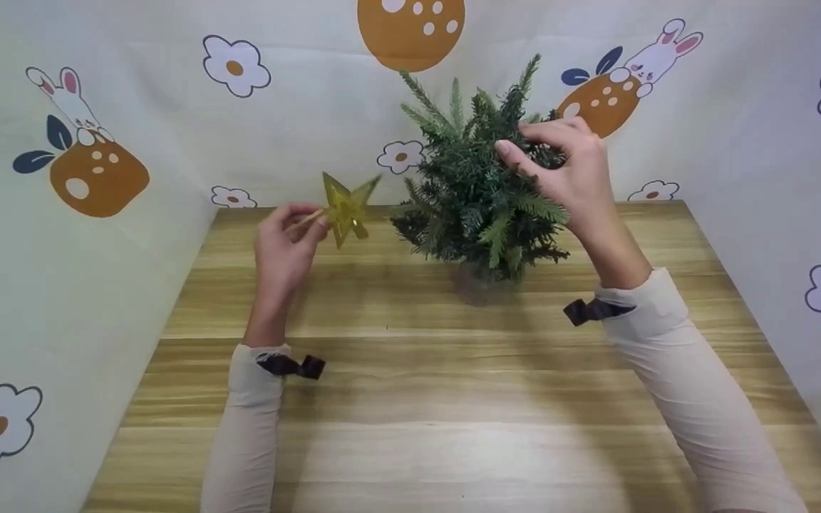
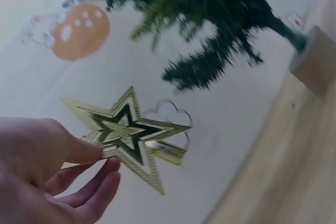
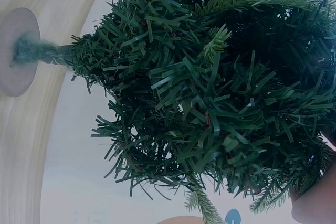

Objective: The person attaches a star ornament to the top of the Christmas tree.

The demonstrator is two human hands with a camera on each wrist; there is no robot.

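Over the wooden table [image 1: 453,399], head view: left hand [image 1: 286,246] pinches the gold star [image 1: 346,205] just left of the little tree [image 1: 478,199]; right hand [image 1: 567,171] grips its upper branches. Left wrist: fingers [image 2: 84,153] clamp the star [image 2: 128,135], tree [image 2: 210,19] beyond. Right wrist: tree [image 3: 210,93] fills frame, round base [image 3: 16,51] on the table.

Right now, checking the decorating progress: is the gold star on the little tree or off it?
Off. The left hand pinches the gold star beside the tree, apart from its branches.
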